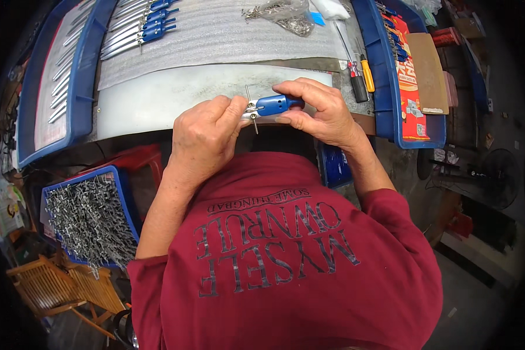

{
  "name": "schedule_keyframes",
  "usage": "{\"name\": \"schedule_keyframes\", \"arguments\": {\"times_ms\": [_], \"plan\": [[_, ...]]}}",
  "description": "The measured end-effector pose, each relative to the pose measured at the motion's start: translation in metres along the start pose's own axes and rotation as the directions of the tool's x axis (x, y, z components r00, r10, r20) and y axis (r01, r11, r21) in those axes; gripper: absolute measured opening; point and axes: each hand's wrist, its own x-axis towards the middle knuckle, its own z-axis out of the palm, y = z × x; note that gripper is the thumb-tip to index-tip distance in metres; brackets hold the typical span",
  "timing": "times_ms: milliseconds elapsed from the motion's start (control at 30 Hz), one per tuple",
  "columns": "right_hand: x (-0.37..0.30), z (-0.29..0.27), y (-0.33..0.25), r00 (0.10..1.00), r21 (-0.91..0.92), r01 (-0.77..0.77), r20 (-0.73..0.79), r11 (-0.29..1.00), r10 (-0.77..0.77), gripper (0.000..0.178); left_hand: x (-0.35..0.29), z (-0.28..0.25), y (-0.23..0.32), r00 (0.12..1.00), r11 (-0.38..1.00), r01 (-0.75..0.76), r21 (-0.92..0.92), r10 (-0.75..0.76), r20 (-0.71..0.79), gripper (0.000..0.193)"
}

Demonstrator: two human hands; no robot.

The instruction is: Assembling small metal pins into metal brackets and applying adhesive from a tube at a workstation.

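Observation:
A blue-and-silver metal part (pixel 272 105) is held between my two hands, just above the near edge of the white work board (pixel 151 99). My left hand (pixel 207 131) is closed round its silver end, mostly hiding that end. With thumb and fingers, my right hand (pixel 324 111) grips the blue end from the right. A thin metal rod (pixel 248 92) stands out crosswise near the joint of silver and blue. Several similar blue-ended silver pieces (pixel 151 32) lie in a row on the foam sheet at the far left.
Long blue trays stand left (pixel 81 105) and right (pixel 385 111); the right one holds cardboard (pixel 427 73). Screwdrivers with black (pixel 357 86) and yellow (pixel 367 76) handles lie at right. Bagged small metal pieces (pixel 294 23) sit at the back. Below left is a bin of metal parts (pixel 90 219).

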Motion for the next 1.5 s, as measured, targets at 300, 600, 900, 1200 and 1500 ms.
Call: {"name": "schedule_keyframes", "arguments": {"times_ms": [300, 600, 900, 1200, 1500], "plan": [[-0.001, 0.005, 0.001, 1.000, -0.008, -0.023, -0.019, 1.000, 0.023, 0.029, 0.000, 0.001, 0.001, 0.999, 0.999, 0.037, -0.011, -0.037, 0.013, 0.025], [-0.002, 0.010, 0.005, 0.997, -0.037, 0.039, -0.065, 0.999, -0.041, 0.029, -0.001, 0.002, 0.001, 0.998, 0.998, 0.056, -0.015, -0.056, 0.012, 0.024], [-0.004, 0.012, 0.005, 0.995, -0.041, 0.042, -0.087, 0.998, -0.046, 0.027, -0.002, 0.003, 0.002, 0.999, 0.999, 0.046, -0.010, -0.046, 0.003, 0.025], [-0.003, 0.010, 0.007, 0.998, -0.033, 0.042, -0.050, 0.999, -0.044, 0.027, -0.002, 0.003, 0.000, 0.999, 0.999, 0.050, -0.019, -0.050, 0.015, 0.025], [0.001, 0.010, 0.009, 0.992, -0.031, 0.119, -0.046, 0.992, -0.120, 0.027, -0.002, 0.000, -0.001, 0.999, 0.999, 0.046, -0.024, -0.045, 0.026, 0.024]]}}
